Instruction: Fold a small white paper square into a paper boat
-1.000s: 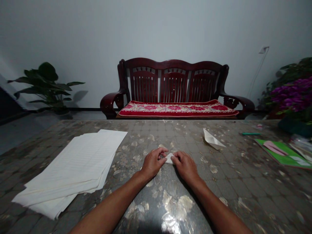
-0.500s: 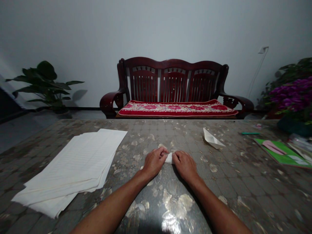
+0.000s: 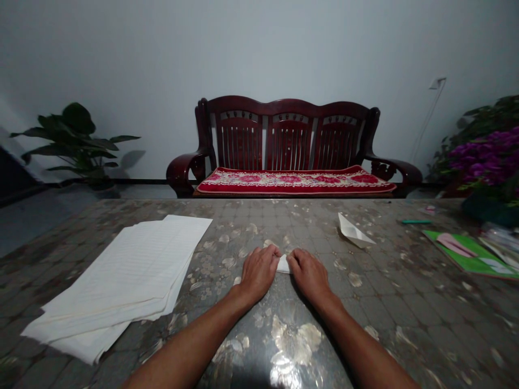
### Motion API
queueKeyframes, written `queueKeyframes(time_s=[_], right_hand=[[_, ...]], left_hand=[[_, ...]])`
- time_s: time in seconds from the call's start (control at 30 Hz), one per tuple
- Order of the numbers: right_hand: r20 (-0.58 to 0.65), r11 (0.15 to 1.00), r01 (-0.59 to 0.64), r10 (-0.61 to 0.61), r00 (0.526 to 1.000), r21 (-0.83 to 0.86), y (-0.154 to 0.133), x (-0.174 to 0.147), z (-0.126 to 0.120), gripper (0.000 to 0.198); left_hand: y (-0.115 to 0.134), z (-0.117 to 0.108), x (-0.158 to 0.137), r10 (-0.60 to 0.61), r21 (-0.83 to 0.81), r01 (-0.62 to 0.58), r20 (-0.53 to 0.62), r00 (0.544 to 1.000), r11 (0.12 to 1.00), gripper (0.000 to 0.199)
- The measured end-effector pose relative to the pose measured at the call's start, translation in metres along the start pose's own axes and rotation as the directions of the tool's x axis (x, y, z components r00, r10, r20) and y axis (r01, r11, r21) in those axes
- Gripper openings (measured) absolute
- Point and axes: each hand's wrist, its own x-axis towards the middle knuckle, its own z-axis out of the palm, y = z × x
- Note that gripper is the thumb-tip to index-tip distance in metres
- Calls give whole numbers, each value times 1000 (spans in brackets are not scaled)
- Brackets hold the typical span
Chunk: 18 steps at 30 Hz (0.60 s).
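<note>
A small folded piece of white paper [image 3: 283,263] lies on the patterned table [image 3: 308,335] between my hands. My left hand [image 3: 258,272] presses on its left part with curled fingers, and my right hand [image 3: 308,274] pinches its right part. Most of the paper is hidden under my fingers. Both forearms reach in from the bottom edge.
A stack of white lined sheets [image 3: 121,275] lies at the left. A folded white paper shape [image 3: 352,231] sits at the back right, with a green pen [image 3: 417,221] and a green booklet [image 3: 472,253] beyond it. A red wooden bench [image 3: 290,148] and plants stand behind the table.
Both hands have closed in over the small folded paper, so less of it shows than a second ago. Nothing else has moved.
</note>
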Motion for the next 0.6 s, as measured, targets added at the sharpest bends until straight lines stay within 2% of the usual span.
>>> queueKeyframes(time_s=[0.13, 0.3, 0.6], right_hand=[[-2, 998, -22, 22, 1000, 58, 0, -1, 0, 15], [2, 997, -3, 3, 1000, 72, 0, -1, 0, 12], [32, 991, 117, -115, 993, -67, 2, 2, 0, 10]], left_hand=[[0, 1, -1, 0, 16, -1, 6, 1000, 1000, 9], [-1, 2, -1, 3, -6, -3, 13, 1000, 1000, 7], [-5, 4, 2, 88, -90, -83, 53, 995, 993, 16]])
